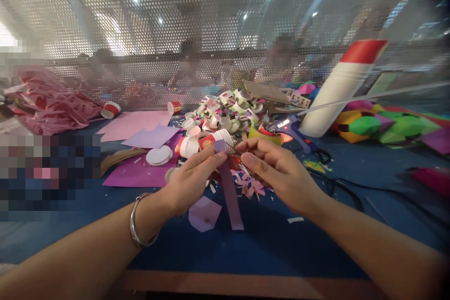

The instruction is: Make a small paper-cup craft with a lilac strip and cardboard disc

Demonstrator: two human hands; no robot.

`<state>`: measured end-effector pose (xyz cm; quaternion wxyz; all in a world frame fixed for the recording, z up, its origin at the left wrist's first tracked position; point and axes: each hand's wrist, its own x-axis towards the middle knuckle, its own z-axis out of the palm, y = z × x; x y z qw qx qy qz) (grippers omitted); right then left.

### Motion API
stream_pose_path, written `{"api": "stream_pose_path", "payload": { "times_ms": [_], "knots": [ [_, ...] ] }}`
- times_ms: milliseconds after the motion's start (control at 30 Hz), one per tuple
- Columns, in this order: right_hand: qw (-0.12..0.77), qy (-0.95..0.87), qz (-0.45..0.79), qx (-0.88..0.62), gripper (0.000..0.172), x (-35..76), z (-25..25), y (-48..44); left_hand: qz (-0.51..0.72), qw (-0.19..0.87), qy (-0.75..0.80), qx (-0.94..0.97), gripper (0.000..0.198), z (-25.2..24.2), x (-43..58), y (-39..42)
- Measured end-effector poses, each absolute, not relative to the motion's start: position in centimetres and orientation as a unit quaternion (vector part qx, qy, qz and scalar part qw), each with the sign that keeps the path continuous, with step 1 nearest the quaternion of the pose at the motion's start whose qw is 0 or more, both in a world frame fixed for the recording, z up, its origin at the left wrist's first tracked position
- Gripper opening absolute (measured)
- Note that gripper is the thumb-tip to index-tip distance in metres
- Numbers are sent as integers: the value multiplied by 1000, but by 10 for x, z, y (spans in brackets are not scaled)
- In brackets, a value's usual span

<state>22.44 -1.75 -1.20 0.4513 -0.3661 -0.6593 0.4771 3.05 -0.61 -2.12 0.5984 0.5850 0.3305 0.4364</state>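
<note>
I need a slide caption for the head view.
Left hand pinching a purple strip, right hand beside it, blue table below.

The paper strip (231, 194) is purple, the glue gun (294, 130) blue, the cylinder (339, 93) white and red.

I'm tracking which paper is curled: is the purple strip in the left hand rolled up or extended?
Extended: the purple strip runs long and straight below the left hand, without a coil; its pinched part is hidden.
</note>
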Motion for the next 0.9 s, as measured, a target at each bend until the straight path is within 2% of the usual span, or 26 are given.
{"api": "stream_pose_path", "payload": {
  "times_ms": [133, 333, 567, 900],
  "knots": [
    [455, -650, 494, -355, 22, 225, -12, -19, 384, 600, 317, 626, 28, -25, 28, -6],
    [446, -644, 522, -338, 20, 226, -11, -19, 375, 607, 245, 656, 25, -26, 29, -7],
    [437, -648, 522, -343, 19, 223, -10, -21, 363, 553, 238, 711, 30, -23, 28, -8],
    [436, -662, 502, -346, 19, 226, -10, -21, 326, 594, 248, 693, 30, -18, 31, -9]
  ]
}}
